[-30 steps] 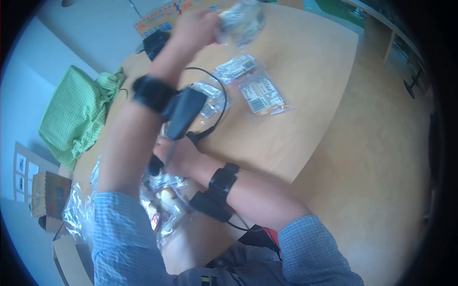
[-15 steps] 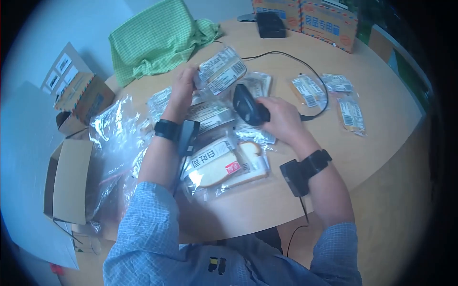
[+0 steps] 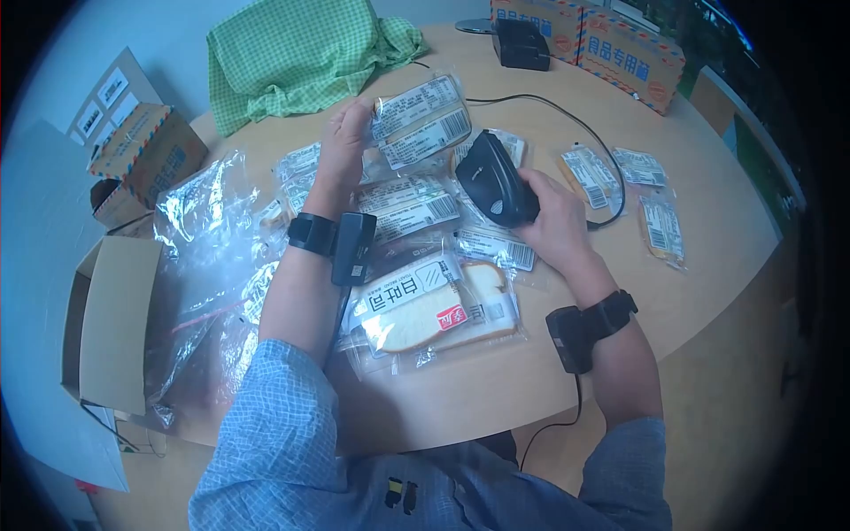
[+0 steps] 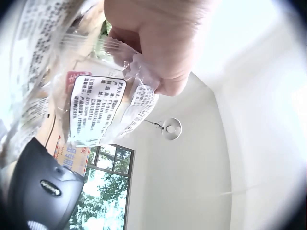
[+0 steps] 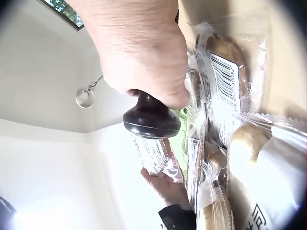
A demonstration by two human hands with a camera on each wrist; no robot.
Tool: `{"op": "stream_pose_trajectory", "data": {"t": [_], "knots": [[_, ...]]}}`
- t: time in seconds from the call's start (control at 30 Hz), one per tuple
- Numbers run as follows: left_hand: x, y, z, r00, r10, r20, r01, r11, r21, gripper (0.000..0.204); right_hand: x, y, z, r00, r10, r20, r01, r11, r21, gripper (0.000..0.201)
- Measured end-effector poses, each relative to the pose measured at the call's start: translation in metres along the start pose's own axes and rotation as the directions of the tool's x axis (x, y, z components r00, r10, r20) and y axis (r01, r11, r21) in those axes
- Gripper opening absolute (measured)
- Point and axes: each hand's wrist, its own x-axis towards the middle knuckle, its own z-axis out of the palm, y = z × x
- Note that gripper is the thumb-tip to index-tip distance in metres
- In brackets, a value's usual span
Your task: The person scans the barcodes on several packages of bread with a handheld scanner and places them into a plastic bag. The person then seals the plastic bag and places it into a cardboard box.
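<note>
My left hand [image 3: 347, 142] pinches the edge of a clear bread packet [image 3: 422, 121], its barcode label facing up, raised above the pile. In the left wrist view the left hand [image 4: 156, 43] grips the packet's crimped end [image 4: 96, 103]. My right hand [image 3: 558, 221] holds a black barcode scanner [image 3: 498, 180], its head just right of the packet. The right wrist view shows the right hand [image 5: 144, 52] round the scanner [image 5: 152, 120]. Under both hands lie several packets [image 3: 412, 208], and nearer the body sliced white bread [image 3: 412, 327] in clear wrap.
Three packets [image 3: 664, 226] lie to the right beside the scanner's cable. An open carton [image 3: 115, 327] and clear plastic bags [image 3: 208, 239] are at the left. Behind stand a green checked cloth [image 3: 292, 53], a black device [image 3: 521, 44] and printed boxes [image 3: 633, 57].
The head view has turned from a second ago, when the left hand held a packet far out. Since half a second ago, the packet has moved slightly right and the scanner's head appears turned.
</note>
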Motion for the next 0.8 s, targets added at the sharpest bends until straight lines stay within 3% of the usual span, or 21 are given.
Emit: {"op": "stream_pose_trajectory", "data": {"t": [0.17, 0.27, 0.33, 0.4, 0.47, 0.5, 0.53, 0.63, 0.67, 0.73, 0.8], "knots": [[-0.003, 0.003, 0.002, 1.0, 0.031, 0.002, -0.031, 0.999, 0.031, 0.023, -0.001, 0.004, 0.005, 1.0, 0.016, 0.02, -0.015, 0.997, -0.081, 0.052], [-0.005, 0.011, 0.006, 0.992, 0.126, -0.023, -0.122, 0.986, 0.112, 0.022, -0.001, 0.009, 0.009, 0.998, -0.027, -0.05, 0.021, 0.993, -0.117, 0.049], [-0.008, 0.014, 0.007, 0.982, 0.186, 0.015, -0.175, 0.895, 0.41, 0.021, 0.0, 0.012, 0.011, 0.993, -0.017, -0.12, 0.006, 0.995, -0.095, 0.054], [-0.013, 0.016, 0.015, 0.983, 0.178, 0.051, -0.182, 0.872, 0.455, 0.018, 0.001, 0.008, 0.009, 0.986, 0.011, -0.168, -0.024, 0.997, -0.079, 0.056], [-0.019, 0.019, 0.021, 0.885, 0.12, 0.45, -0.399, 0.695, 0.598, 0.018, 0.002, 0.005, 0.006, 0.976, 0.042, -0.213, -0.056, 0.996, -0.063, 0.059], [-0.021, 0.019, 0.027, 0.817, 0.104, 0.567, -0.483, 0.661, 0.575, 0.018, 0.001, 0.005, 0.005, 0.97, 0.056, -0.236, -0.067, 0.997, -0.039, 0.057], [-0.024, 0.017, 0.03, 0.811, 0.102, 0.576, -0.487, 0.664, 0.568, 0.018, 0.002, 0.004, 0.003, 0.963, 0.071, -0.258, -0.078, 0.997, -0.017, 0.056], [-0.027, 0.02, 0.041, 0.732, -0.242, 0.637, -0.244, 0.779, 0.577, 0.021, 0.0, 0.003, 0.003, 0.97, 0.036, -0.242, -0.041, 0.999, -0.016, 0.05], [-0.026, 0.019, 0.04, 0.717, -0.244, 0.653, -0.253, 0.782, 0.57, 0.021, 0.0, 0.003, 0.004, 0.966, 0.05, -0.254, -0.058, 0.998, -0.023, 0.05], [-0.026, 0.015, 0.038, 0.834, -0.232, 0.5, -0.191, 0.73, 0.656, 0.021, -0.001, 0.006, 0.005, 0.986, 0.011, -0.169, -0.013, 1.0, -0.014, 0.044], [-0.023, 0.012, 0.035, 0.913, -0.198, 0.356, -0.068, 0.788, 0.612, 0.021, -0.002, 0.009, 0.009, 0.986, 0.003, -0.167, -0.006, 1.0, -0.019, 0.041]]}}
